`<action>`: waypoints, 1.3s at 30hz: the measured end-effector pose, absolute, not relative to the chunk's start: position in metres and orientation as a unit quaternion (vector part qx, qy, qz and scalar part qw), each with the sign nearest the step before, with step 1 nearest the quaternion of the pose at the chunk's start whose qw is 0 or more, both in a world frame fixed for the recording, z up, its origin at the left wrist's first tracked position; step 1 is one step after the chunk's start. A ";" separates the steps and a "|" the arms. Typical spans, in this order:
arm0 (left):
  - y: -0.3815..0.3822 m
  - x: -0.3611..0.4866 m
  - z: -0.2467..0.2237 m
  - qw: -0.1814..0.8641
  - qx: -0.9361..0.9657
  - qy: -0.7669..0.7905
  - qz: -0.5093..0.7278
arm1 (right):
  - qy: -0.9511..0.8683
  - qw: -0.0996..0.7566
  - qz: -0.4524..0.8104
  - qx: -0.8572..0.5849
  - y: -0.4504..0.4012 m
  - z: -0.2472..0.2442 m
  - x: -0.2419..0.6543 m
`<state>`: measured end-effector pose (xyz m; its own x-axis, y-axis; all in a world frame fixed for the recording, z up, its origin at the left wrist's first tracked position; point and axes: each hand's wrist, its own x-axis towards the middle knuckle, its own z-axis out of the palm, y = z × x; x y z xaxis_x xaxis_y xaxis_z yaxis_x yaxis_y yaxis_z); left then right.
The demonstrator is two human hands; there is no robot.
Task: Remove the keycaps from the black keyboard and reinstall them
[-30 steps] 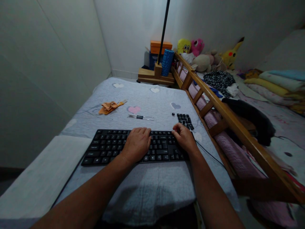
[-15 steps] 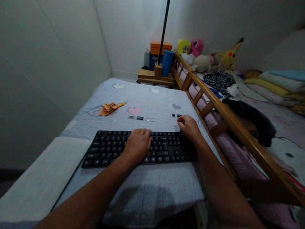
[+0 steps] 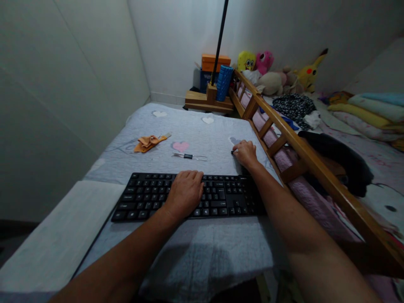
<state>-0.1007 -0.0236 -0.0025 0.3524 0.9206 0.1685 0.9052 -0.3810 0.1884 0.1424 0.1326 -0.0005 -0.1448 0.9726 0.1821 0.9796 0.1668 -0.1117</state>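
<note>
A black keyboard (image 3: 142,195) lies on the bed cover, and my left hand (image 3: 185,191) rests flat over its middle keys, holding nothing. Beyond the keyboard's right end, my right hand (image 3: 245,153) is closed at the fingertips around a small black keycap (image 3: 232,152) at the cover's surface. The other keycaps are hidden by that hand. A wire tool with a black grip (image 3: 188,156) lies behind the keyboard. To its left is an orange cloth (image 3: 147,143) with a brush (image 3: 164,136) beside it.
A wooden rail (image 3: 287,134) runs along the right side, with folded bedding (image 3: 375,109) and plush toys (image 3: 271,82) past it. At the back stand a blue roller (image 3: 224,83), an orange box (image 3: 215,62) and a black pole (image 3: 220,42) on a wooden base.
My right hand has moved forward and slightly left, from the keyboard's top right corner to the keycaps, which it now covers or grips. My left hand stays on the keyboard. The view has shifted slightly.
</note>
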 end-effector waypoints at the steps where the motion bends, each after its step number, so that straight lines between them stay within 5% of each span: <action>1: -0.024 -0.101 -0.002 0.033 0.821 0.556 0.124 | -0.756 0.105 -0.013 -0.646 0.133 -0.001 0.142; 16: -0.023 -0.101 -0.002 0.033 0.820 0.559 0.121 | -0.801 0.075 -0.064 -0.590 0.134 0.003 0.140; 27: -0.023 -0.101 -0.003 0.032 0.820 0.558 0.122 | -0.766 0.256 0.185 -0.560 0.047 0.056 0.160; 39: -0.023 -0.101 -0.002 0.032 0.823 0.554 0.126 | -0.772 0.239 0.114 -0.578 0.007 0.017 0.159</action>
<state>-0.1009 -0.0229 -0.0024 0.3554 0.9188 0.1719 0.9028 -0.3850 0.1914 0.1585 0.0073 0.0171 -0.2177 0.9470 0.2363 0.8380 0.3054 -0.4522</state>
